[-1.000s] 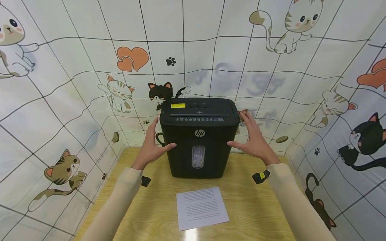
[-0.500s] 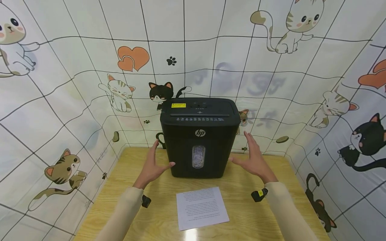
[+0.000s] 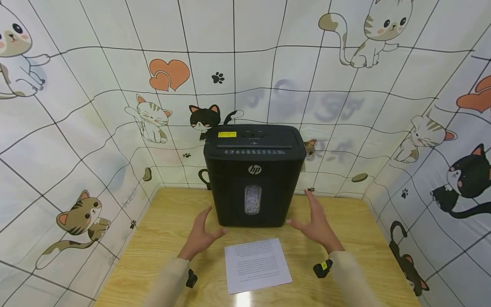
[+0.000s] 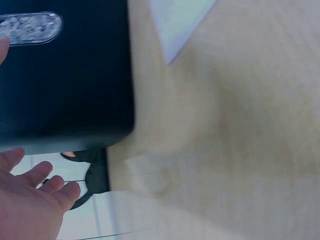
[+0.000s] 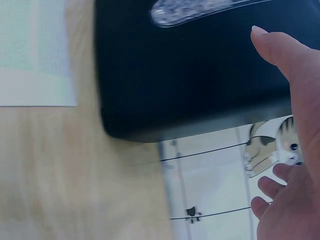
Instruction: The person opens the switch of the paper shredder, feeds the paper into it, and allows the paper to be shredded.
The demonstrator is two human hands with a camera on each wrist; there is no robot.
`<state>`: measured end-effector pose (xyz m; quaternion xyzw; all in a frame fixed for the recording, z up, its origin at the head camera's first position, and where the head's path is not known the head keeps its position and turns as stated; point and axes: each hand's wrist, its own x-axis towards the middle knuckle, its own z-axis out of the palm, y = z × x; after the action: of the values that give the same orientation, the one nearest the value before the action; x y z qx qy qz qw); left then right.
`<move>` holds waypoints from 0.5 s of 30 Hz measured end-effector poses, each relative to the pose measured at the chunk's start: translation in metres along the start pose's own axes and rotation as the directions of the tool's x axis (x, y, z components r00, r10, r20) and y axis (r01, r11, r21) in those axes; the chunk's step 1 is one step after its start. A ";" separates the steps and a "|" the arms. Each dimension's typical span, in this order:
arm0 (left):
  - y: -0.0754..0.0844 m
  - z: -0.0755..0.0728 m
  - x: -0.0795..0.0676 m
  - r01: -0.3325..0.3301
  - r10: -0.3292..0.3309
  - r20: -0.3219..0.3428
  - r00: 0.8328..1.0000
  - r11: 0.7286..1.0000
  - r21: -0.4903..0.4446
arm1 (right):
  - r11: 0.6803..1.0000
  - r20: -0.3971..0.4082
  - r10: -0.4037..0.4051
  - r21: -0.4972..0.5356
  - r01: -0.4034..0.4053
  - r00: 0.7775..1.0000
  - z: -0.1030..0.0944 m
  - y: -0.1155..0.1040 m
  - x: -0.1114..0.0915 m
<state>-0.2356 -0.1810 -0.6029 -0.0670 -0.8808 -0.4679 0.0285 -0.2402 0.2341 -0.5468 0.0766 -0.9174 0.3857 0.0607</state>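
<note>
A black HP paper shredder (image 3: 234,192) stands upright at the back of the table, paper bits showing through its small front window (image 3: 252,200). In front of it lies a printed sheet of paper (image 3: 257,266). My left hand (image 3: 200,236) hovers at the shredder's lower left, thumb and fingers spread, holding nothing. Off the lower right side, my right hand (image 3: 316,221) is likewise spread and holds nothing. Both wrist views show the relaxed fingers apart, with the shredder's dark body (image 4: 65,95) beyond them.
The wooden table (image 3: 153,226) reaches the white cat-print curtain (image 3: 253,68) behind and at both sides. Each wrist carries a small black camera, one at the left (image 3: 191,278) and one at the right (image 3: 322,269).
Both hands have come away from the shredder's sides, moving down and back toward the person. The shredder and the sheet have stayed where they were.
</note>
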 end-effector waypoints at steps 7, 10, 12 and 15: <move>-0.016 0.023 -0.010 -0.015 0.015 0.003 1.000 1.000 0.016 | 1.000 0.003 -0.002 0.026 0.002 1.000 0.024 0.013 -0.015; -0.021 0.030 -0.014 -0.024 0.024 0.016 1.000 1.000 0.020 | 0.999 0.018 0.013 0.037 -0.014 1.000 0.033 0.016 -0.020; -0.023 0.035 -0.016 -0.020 0.019 0.029 0.999 1.000 0.019 | 0.999 0.029 0.027 0.040 -0.028 0.999 0.040 0.017 -0.024; -0.025 0.041 -0.019 -0.028 0.027 0.044 0.999 0.999 0.031 | 0.999 0.042 0.039 0.034 -0.041 0.998 0.052 0.021 -0.028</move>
<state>-0.2199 -0.1628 -0.6480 -0.0890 -0.8874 -0.4520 0.0168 -0.2196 0.2138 -0.6020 0.0672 -0.9130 0.4011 0.0328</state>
